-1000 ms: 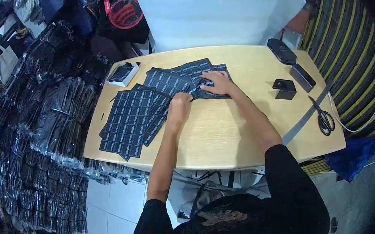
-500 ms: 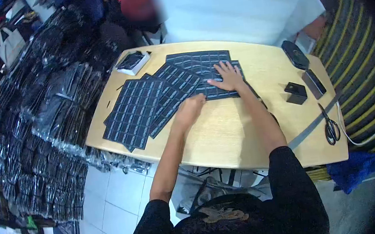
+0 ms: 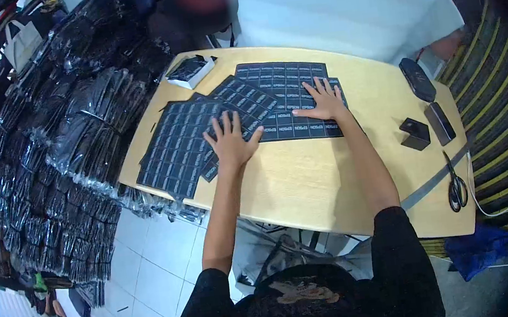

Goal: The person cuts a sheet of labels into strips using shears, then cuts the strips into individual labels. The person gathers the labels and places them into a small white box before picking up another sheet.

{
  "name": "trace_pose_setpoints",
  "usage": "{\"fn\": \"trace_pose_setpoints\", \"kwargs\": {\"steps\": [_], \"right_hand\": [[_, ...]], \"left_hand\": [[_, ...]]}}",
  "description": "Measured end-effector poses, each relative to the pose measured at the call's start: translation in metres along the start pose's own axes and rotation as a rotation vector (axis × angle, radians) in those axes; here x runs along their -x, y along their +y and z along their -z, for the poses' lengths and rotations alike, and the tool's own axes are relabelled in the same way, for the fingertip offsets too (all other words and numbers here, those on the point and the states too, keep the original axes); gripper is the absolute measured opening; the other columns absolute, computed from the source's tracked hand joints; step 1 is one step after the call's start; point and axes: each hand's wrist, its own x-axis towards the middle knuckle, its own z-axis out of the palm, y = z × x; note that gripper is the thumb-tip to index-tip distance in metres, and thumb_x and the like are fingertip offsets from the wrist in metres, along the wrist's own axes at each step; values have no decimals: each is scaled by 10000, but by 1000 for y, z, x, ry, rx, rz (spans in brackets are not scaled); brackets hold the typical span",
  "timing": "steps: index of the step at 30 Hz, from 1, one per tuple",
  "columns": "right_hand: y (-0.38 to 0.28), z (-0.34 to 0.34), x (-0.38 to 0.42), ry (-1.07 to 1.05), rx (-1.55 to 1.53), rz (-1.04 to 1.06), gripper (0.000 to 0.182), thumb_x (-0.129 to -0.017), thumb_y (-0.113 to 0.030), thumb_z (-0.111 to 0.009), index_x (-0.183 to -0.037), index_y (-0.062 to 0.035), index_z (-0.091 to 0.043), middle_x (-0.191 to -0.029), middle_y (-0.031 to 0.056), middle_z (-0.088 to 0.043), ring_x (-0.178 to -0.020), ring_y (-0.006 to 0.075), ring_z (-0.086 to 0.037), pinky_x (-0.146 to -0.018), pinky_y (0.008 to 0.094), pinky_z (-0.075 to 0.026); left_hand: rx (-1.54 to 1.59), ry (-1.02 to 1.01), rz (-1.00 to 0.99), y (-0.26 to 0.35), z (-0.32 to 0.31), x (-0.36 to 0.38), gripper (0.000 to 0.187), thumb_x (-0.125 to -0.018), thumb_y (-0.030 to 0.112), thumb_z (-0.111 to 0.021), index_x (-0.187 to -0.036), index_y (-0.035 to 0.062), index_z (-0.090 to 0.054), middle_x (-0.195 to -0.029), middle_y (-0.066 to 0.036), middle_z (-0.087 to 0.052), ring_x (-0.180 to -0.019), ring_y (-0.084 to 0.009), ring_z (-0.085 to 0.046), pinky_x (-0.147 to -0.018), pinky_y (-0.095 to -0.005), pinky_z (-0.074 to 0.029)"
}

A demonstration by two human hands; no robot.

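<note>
Several dark sheets printed with rows of EPSON labels (image 3: pixel 168 146) lie overlapping on the wooden table (image 3: pixel 294 182). My left hand (image 3: pixel 230 143) rests with spread fingers on the fanned sheets at the left. Flat on the right-hand label sheets (image 3: pixel 298 130), my right hand (image 3: pixel 324 101) has its fingers spread too. Neither hand grips anything. Parts of the lower sheets are hidden under the upper ones and under my hands.
On the table's right are black scissors (image 3: pixel 456 188), a grey strip (image 3: pixel 426 186), a small black box (image 3: pixel 415 134) and a dark case (image 3: pixel 417 80). An open white box (image 3: pixel 192 71) sits at the back left. Plastic-wrapped stacks (image 3: pixel 90 121) stand left of the table.
My left hand has moved left from the sheets' lower edge, and its curled fingers have spread over the left sheets. My right hand stays on the right sheets. The view has shifted slightly.
</note>
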Motion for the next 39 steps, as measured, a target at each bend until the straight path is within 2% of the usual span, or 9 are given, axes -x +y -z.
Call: {"fn": "trace_pose_setpoints", "kwargs": {"steps": [6, 9, 13, 15, 17, 21, 32, 35, 39], "right_hand": [[2, -11, 4, 152, -20, 22, 1045, -602, -855, -475, -1423, -230, -306, -1507, 137, -154, -1397, 337, -70, -1097, 550, -34], [5, -19, 6, 368, -124, 159, 548, -851, -564, -487, -1257, -199, -541, -1407, 108, -392, -1341, 344, -268, -1068, 595, -115], [13, -33, -2, 569, -229, 270, 300, -918, -343, -492, -1061, -121, -634, -1177, 95, -594, -1179, 275, -490, -996, 604, -260], [11, -30, -2, 596, -216, 259, 281, -922, -332, -487, -994, -107, -640, -1094, 95, -619, -1103, 277, -530, -975, 578, -289], [10, -25, 2, 664, -135, 234, 297, -927, -303, -479, -793, -80, -621, -826, 92, -642, -858, 266, -599, -872, 478, -372], [8, -19, 7, 807, -175, 205, 345, -923, -311, -485, -684, -89, -599, -685, 79, -619, -727, 254, -601, -767, 411, -386], [16, -19, -2, 636, -399, 61, 457, -933, -406, -414, -760, -55, -650, -737, 150, -645, -725, 363, -605, -773, 444, -396], [19, -7, -5, 426, -460, 56, 471, -915, -457, -418, -781, -73, -656, -765, 170, -646, -761, 386, -609, -798, 475, -416], [14, 14, -7, 513, -430, -15, 403, -927, -379, -440, -791, -68, -657, -815, 131, -659, -836, 324, -610, -827, 530, -379]], "left_hand": [[-61, -183, 274, 6, 9, -6, 979, -754, 767, -350, -1439, 78, -233, -1493, -202, -154, -1373, -440, -34, -1003, -691, 30], [-70, -146, 263, 0, 0, -7, 809, -836, 674, -317, -1440, 140, -254, -1495, -190, -161, -1369, -451, -39, -991, -706, 23], [-9, -45, 216, 0, 3, -4, 513, -928, 461, -349, -1364, 200, -413, -1472, -135, -262, -1347, -456, -150, -972, -733, -18], [65, 9, 155, 1, 7, -3, 390, -955, 339, -365, -1281, 195, -522, -1435, -88, -354, -1325, -448, -231, -961, -747, -58], [82, 11, 146, 0, 6, -3, 387, -955, 344, -362, -1272, 200, -531, -1423, -90, -373, -1326, -439, -236, -963, -747, -59], [72, 35, 119, 0, 1, -2, 389, -953, 360, -363, -1267, 212, -538, -1396, -91, -414, -1326, -423, -253, -968, -745, -55], [272, 148, 106, 7, 2, -5, 475, -896, 359, -497, -1345, 217, -434, -1371, -131, -415, -1308, -372, -304, -995, -713, -100], [330, 191, -266, 24, 12, -8, 704, -757, 403, -667, -1378, 236, -380, -1393, -141, -371, -1331, -336, -267, -1044, -645, -122], [182, 33, -334, 31, 2, -7, 695, -766, 583, -571, -1366, 271, -410, -1448, -161, -297, -1364, -354, -198, -1058, -631, -62]]}}
